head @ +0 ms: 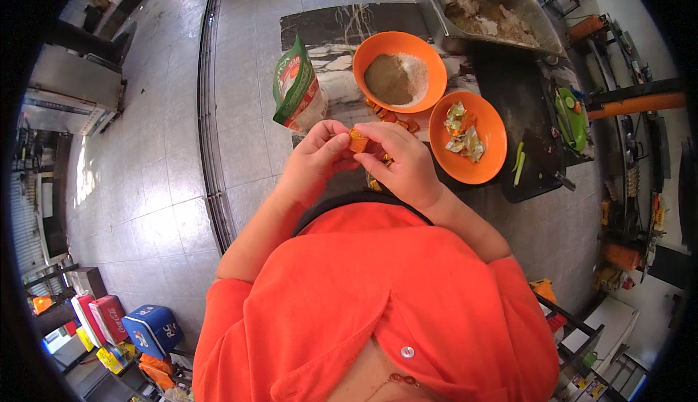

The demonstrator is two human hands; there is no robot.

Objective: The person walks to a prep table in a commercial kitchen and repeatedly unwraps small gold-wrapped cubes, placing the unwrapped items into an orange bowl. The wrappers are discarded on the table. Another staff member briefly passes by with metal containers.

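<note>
Between the fingertips of my left hand (322,153) and my right hand (403,159) is a small orange-and-gold foil-wrapped cube (357,141); both hands grip it. More wrapped cubes (392,118) lie on the marble-patterned table just beyond. An orange bowl (433,77) behind them contains brown powder (387,79) and a white, grainy powder (417,77). To its right, a second orange bowl (493,134) has crumpled foil wrappers (468,143) in it. A green and white pouch (300,88) stands upright at the left, near my left hand.
A deep metal pan (444,25) with pieces of food in liquid stands at the back right. On the right are a black board (504,80), green vegetable pieces (519,168), a knife (564,180) and a green tray (564,129). The table's left edge borders open tiled floor.
</note>
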